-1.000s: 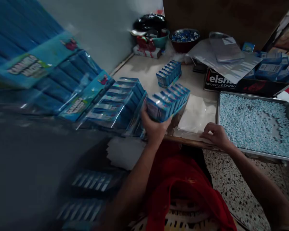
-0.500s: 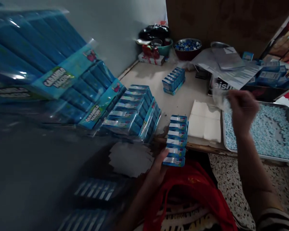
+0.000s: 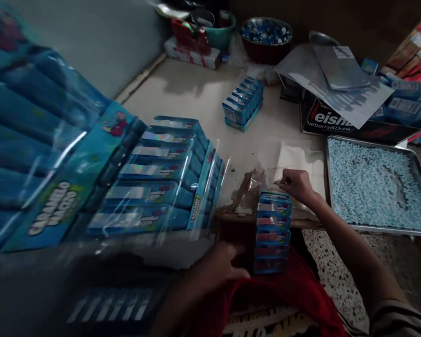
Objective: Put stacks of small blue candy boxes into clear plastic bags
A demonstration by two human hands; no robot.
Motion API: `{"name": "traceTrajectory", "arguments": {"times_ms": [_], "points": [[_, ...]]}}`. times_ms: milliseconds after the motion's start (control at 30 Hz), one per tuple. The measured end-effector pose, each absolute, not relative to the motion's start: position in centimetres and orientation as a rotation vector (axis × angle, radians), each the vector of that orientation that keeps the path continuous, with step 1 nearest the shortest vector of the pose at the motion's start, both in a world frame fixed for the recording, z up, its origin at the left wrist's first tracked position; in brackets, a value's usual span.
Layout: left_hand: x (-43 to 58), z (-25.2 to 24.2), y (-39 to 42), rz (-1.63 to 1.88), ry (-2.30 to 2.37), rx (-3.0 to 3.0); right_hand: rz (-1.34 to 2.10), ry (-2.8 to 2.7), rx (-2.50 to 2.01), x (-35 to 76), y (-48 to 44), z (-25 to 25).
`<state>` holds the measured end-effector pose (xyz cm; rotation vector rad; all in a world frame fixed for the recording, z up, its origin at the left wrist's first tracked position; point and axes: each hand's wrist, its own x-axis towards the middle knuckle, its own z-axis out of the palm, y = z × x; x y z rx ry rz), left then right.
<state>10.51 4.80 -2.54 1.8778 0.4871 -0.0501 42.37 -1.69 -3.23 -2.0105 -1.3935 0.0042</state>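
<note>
A row of small blue boxes (image 3: 272, 236) stands at the table's front edge, in front of the red apron. Above its far end, my right hand (image 3: 296, 185) is closed in a pinch on thin clear plastic film (image 3: 257, 178), whose outline is hard to see. My left hand (image 3: 222, 264), somewhat blurred, is just left of the row's lower end. Its fingers are apart and it appears to hold nothing. A white folded sheet (image 3: 300, 157) lies under and behind my right hand.
Plastic-wrapped stacks of blue boxes (image 3: 157, 178) crowd the left. Another row of boxes (image 3: 243, 103) sits farther back on the table (image 3: 196, 89). To the right lies a metal tray (image 3: 379, 229) of pale blue pieces, with a black carton (image 3: 331, 119) behind it. A bowl (image 3: 266, 49) stands at the back.
My right hand has moved left with the plastic, from beside the tray to above the box row. The row has shifted slightly right and down, and my left hand has come off it.
</note>
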Motion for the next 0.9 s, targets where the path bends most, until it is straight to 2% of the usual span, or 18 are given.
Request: {"name": "traceTrajectory", "arguments": {"times_ms": [167,233,367,467,667,767,900], "points": [[18.2,3.1,6.9,0.830,0.570,1.971,0.095,-1.395,-2.016,42.1,-2.2,-3.1],[21.9,3.8,8.5,0.868,0.480,2.007,0.121,-1.359,-2.004,41.9,-1.9,-3.1],[26.3,3.4,12.4,0.549,0.353,2.309,0.137,-1.204,-1.995,41.4,-1.0,-3.0],[26.8,2.4,14.0,0.517,0.406,2.517,0.121,-1.087,-2.000,41.2,-0.5,-2.2],[26.8,1.4,14.0,0.874,0.427,2.839,0.006,-1.330,-2.317,40.8,-1.3,2.3],[26.5,1.8,13.7,1.178,0.424,2.874,-0.138,-1.437,-2.533,41.0,-2.5,4.4],[24.9,1.2,13.7,1.540,0.615,2.676,-0.505,-1.448,-2.385,41.3,-3.9,3.6]]}}
